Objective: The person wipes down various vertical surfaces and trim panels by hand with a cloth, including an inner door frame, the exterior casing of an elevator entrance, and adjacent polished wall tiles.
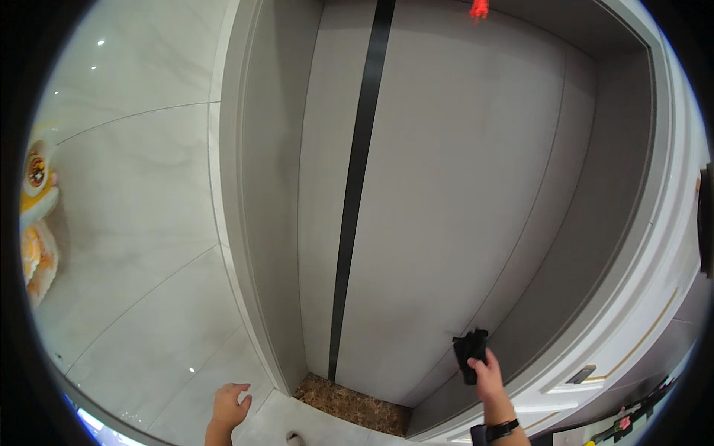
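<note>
In my right hand point(486, 372) is a black cloth-like item point(471, 354), held near the lower right of a grey door panel point(446, 184). Whether it touches the panel I cannot tell. A black band sits on that wrist. My left hand point(230, 406) is raised at the lower left, fingers apart and holding nothing, beside the grey door frame point(259, 223). A black vertical strip point(357, 178) runs down the panel. Red hanging decoration point(478, 8) shows at the top edge.
A brown speckled stone threshold point(354, 402) lies at the foot of the door. Glossy pale tiles point(139, 184) cover the left side, with a white and yellow decoration point(39, 195) at the far left. White moulded panelling point(625, 340) with a dark handle point(581, 374) stands at right.
</note>
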`<state>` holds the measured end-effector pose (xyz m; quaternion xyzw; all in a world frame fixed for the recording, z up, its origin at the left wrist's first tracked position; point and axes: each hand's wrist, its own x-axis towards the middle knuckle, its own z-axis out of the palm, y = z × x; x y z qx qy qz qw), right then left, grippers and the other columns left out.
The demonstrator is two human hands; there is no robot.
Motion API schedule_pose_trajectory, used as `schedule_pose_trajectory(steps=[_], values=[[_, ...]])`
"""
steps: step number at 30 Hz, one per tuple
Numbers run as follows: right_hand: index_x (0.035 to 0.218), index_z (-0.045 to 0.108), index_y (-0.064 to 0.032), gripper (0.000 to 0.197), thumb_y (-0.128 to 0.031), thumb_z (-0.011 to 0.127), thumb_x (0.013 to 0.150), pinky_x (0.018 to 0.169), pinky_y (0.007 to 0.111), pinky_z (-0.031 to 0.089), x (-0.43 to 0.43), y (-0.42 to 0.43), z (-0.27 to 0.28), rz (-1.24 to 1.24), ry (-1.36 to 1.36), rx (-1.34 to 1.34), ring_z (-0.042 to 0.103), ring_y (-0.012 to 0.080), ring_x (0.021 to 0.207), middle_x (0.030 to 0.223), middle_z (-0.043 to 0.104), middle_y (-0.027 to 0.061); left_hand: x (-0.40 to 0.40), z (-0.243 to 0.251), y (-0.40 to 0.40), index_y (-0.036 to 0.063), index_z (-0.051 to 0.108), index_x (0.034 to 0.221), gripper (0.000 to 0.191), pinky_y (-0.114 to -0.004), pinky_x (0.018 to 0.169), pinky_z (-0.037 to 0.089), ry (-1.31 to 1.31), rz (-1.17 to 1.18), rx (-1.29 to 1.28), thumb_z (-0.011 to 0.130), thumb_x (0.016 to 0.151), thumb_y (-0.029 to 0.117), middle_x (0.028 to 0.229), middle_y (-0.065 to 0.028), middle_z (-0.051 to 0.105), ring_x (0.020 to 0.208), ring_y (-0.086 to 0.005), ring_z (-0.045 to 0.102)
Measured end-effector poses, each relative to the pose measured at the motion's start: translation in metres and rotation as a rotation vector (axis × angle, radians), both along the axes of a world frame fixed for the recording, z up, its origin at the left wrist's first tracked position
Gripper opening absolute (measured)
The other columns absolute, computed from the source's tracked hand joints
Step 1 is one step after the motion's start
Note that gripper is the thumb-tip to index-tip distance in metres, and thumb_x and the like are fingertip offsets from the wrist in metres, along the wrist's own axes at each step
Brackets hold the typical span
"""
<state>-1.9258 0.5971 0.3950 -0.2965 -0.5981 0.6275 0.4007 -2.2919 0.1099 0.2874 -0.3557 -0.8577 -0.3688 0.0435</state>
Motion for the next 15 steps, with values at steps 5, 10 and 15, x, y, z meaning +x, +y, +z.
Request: schedule_pose_trajectory(steps=[5,10,15], values=[[0.139,0.052,0.0046,0.053,-0.007,0.069,0.09,0.101,0.034,0.049,-0.08,0.028,0.152,-0.247,-0.296,0.755,0.062,0.0233,0.114,0.123,0.067,0.0155,-0.1,0.008,0.055,0.0072,0.067,0.117,0.041,-0.053,0.106,0.04,0.18,0.121,0.16,0.071,0.077,0.005,0.126,-0.0157,0.062,0.124,-0.0418,0.053],[0.142,0.05,0.0006,0.054,-0.005,0.068,0.091,0.105,0.039,0.047,-0.16,0.07,0.332,-0.747,-0.109,1.413,0.06,0.0296,0.12,0.13,0.06,0.0193,-0.169,0.09,0.123,0.0033,0.053,0.142,0.064,-0.057,0.115,0.03,0.394,0.239,0.276,0.066,0.08,0.007,0.153,-0.0254,0.04,0.141,-0.0473,0.038],[0.145,0.051,-0.0056,0.067,-0.001,0.07,0.08,0.112,0.044,0.043,-0.273,0.046,0.482,-1.284,-0.084,2.014,0.052,0.0344,0.135,0.149,0.054,0.0134,-0.245,0.109,0.192,0.0047,0.033,0.158,0.079,-0.064,0.117,0.025,0.664,0.132,0.371,0.063,0.085,0.01,0.162,-0.0335,0.02,0.147,-0.0542,0.026]])
